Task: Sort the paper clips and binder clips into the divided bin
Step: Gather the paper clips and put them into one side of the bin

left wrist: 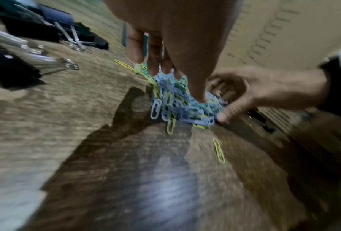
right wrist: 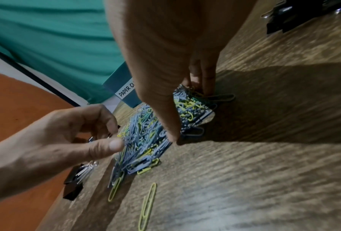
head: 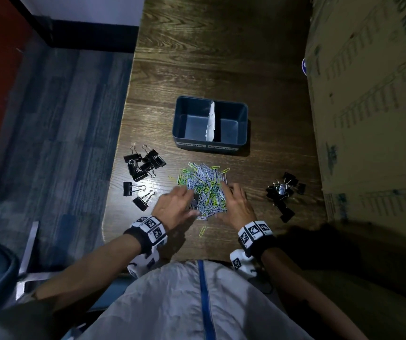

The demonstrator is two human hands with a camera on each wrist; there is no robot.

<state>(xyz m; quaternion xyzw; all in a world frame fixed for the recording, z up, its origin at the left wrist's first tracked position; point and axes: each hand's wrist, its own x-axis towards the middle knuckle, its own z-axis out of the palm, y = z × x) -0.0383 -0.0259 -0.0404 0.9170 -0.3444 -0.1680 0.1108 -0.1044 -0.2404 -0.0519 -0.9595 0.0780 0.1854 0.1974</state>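
Note:
A heap of blue, green and yellow paper clips (head: 204, 190) lies on the wooden table in front of the dark blue divided bin (head: 242, 123). Both bin compartments look empty; a white divider (head: 210, 123) splits them, and the front labels read paper clips on the left, binder clips on the right. My left hand (head: 194, 204) curls round the heap's left side, thumb (left wrist: 199, 93) dug into it. My right hand (head: 224, 201) cups the right side, thumb (right wrist: 173, 134) near, fingers (right wrist: 207, 84) far. Black binder clips lie in a left group (head: 143, 165) and a right group (head: 282, 192).
One yellow paper clip (head: 202, 231) lies apart from the heap, near the table's front edge. A large cardboard box (head: 368, 106) stands along the right side. The table's left edge (head: 117, 168) runs just beyond the left binder clips, with floor below.

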